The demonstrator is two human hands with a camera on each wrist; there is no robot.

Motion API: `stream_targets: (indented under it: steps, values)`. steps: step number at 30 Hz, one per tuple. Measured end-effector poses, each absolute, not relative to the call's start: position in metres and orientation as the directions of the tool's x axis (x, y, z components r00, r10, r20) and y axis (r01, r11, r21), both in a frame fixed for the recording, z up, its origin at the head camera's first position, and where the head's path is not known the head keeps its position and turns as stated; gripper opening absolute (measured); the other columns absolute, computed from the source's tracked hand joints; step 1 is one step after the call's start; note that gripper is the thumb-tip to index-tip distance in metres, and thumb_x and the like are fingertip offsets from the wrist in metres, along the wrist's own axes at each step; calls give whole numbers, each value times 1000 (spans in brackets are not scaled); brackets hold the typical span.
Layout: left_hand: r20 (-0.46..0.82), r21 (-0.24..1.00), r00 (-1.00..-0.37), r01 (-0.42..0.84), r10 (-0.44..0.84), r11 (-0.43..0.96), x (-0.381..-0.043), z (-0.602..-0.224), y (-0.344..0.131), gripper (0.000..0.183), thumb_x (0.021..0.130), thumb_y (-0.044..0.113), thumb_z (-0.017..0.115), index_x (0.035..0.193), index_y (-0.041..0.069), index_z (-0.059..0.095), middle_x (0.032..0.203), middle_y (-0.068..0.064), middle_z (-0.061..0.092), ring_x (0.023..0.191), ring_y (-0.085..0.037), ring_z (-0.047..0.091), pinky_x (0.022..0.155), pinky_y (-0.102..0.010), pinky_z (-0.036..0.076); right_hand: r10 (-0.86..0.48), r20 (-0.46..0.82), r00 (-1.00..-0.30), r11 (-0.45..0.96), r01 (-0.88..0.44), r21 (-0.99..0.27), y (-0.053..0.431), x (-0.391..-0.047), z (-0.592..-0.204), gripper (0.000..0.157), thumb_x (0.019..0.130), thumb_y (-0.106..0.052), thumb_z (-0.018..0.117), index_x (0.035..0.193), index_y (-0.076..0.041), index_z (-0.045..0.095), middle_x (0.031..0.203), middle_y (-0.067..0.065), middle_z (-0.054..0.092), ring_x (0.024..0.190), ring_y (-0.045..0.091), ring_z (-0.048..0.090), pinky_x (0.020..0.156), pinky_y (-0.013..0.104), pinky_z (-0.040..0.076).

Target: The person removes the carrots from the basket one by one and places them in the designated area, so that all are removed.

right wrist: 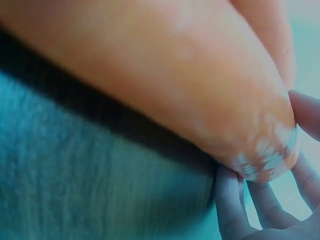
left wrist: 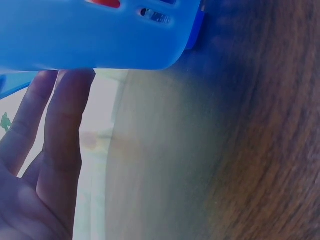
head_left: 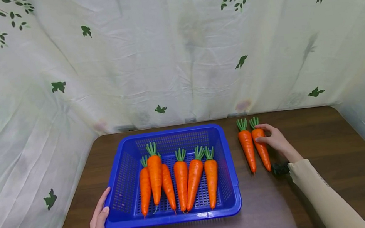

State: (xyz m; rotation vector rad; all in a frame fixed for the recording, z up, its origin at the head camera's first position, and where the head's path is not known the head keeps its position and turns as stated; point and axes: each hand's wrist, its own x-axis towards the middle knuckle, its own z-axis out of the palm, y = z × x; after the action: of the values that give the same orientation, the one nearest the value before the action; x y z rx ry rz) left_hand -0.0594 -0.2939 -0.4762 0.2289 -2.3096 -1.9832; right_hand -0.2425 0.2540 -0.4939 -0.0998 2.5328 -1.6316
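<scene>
My right hand (head_left: pixel 275 140) grips the upper end of an orange carrot (head_left: pixel 263 154) lying on the table, its thumb and fingertips around the thick end just below the green stalks. The right wrist view shows this carrot (right wrist: pixel 165 85) up close, with fingertips at its broad end. A second carrot (head_left: pixel 248 150) lies immediately to its left. The blue plastic basket (head_left: pixel 172 219) stands left of these two, with several carrots (head_left: pixel 194 180) inside. My left hand (head_left: pixel 97 223) touches the basket's left rim near the front corner. Its fingers (left wrist: pixel 62 135) look straight, with their tips hidden by the rim.
Beneath everything is a brown wooden table (head_left: pixel 329 140). A pale cloth (head_left: pixel 175 60) printed with green leaves hangs behind it and at both sides. Black straps (head_left: pixel 280 169) are at the wrists.
</scene>
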Motion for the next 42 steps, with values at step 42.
stream_targets:
  steps: [42]
  values:
    - [-75, 978, -982, -106, -174, 179, -60, -475, -296, 48, 104, 32, 32, 151, 23, 31, 155, -12, 21, 130, -22, 32, 83, -13, 37, -125, -47, -991, 351, 0, -936, 258, -237, -495, 52, 95, -13, 58, 140, 5, 39, 137, 31, 40, 109, 30, 50, 83, 34, 45]
